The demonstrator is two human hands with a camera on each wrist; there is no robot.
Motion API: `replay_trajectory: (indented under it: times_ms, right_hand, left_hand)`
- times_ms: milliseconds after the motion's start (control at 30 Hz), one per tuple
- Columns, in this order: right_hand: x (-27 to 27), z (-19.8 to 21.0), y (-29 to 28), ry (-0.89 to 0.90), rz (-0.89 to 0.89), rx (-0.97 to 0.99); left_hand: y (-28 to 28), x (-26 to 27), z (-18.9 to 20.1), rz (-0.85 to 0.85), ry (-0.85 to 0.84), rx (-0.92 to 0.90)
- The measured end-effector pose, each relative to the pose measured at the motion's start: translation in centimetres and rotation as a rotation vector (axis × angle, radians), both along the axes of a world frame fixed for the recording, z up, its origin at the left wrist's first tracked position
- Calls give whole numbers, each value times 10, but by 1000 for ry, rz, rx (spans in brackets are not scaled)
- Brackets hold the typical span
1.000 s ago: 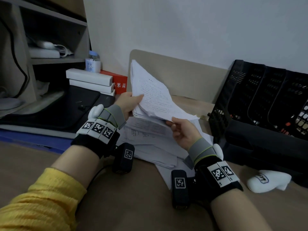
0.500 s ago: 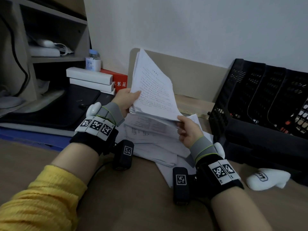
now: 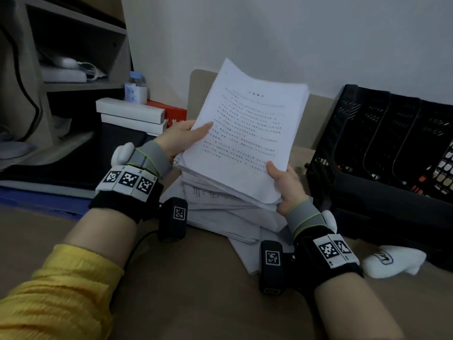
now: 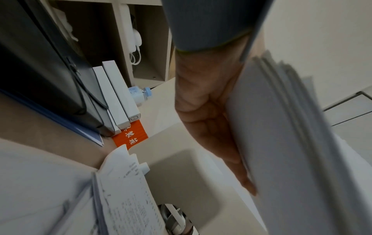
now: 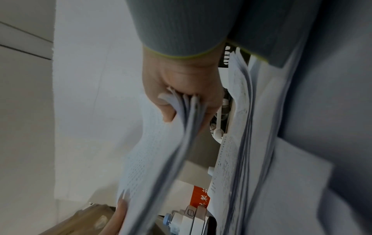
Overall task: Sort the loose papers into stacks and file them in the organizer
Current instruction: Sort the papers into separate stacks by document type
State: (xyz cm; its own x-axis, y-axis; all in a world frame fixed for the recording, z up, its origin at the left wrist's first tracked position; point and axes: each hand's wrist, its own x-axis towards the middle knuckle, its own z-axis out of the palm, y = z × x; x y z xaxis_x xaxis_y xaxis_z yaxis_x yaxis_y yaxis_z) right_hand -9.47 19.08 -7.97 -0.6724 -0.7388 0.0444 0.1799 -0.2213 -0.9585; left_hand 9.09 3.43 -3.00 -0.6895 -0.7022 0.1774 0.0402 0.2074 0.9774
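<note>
Worktop [image 3: 201,290]: brown surface carrying the papers and the organizer; a wall behind it.
Organizer [image 3: 382,153]: black mesh file holder with upright slots, standing at the right, just beside the paper pile.
Loose pile [image 3: 220,214]: white printed sheets lying fanned and uneven on the worktop, under the raised sheaf.
Held sheaf [image 3: 247,133]: thick bundle of printed pages lifted clear of the pile, tilted with its text side up; gripped at two edges.
White boxes [image 3: 130,114]: two long boxes stacked at the left; a red box [image 3: 171,114] and a small bottle [image 3: 136,88] behind them.
Left hand [image 3: 179,138]: fingers [image 4: 221,143] lie under the sheaf's left edge, thumb on top; gripping it.
Right hand [image 3: 286,185]: thumb on the sheaf's lower right corner, fingers curled beneath; gripping it.
</note>
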Motion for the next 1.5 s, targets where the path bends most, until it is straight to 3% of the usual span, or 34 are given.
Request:
replay_trajectory:
  times_ms: [133, 267, 567, 700, 833, 967, 1100, 1267, 1500]
  right_hand:
    - [9, 7, 0, 68, -53, -192]
    - [14, 12, -1, 118, -77, -196]
    - [16, 5, -5, 91, 3, 20]
    - [17, 5, -5, 87, 2, 3]
    - [8, 12, -6, 67, -133, -28]
    - [-21, 7, -2, -11, -356, 92]
    - [-37, -6, 2, -122, -354, 248]
    - [-30, -9, 5, -111, -317, 379]
    - [-33, -10, 6, -94, -379, 365]
  left_hand:
    - [9, -6, -5, -59, 128, 39]
    - [15, -10, -1, -68, 103, -31]
    - [16, -12, -11, -95, -35, 99]
    - [16, -9, -11, 14, -49, 44]
    - [16, -7, -5, 136, -35, 24]
    - [14, -7, -3, 237, -86, 13]
    - [13, -7, -3, 293, -126, 19]
    - [12, -5, -4, 303, -146, 56]
    - [17, -2, -1, 323, -127, 57]
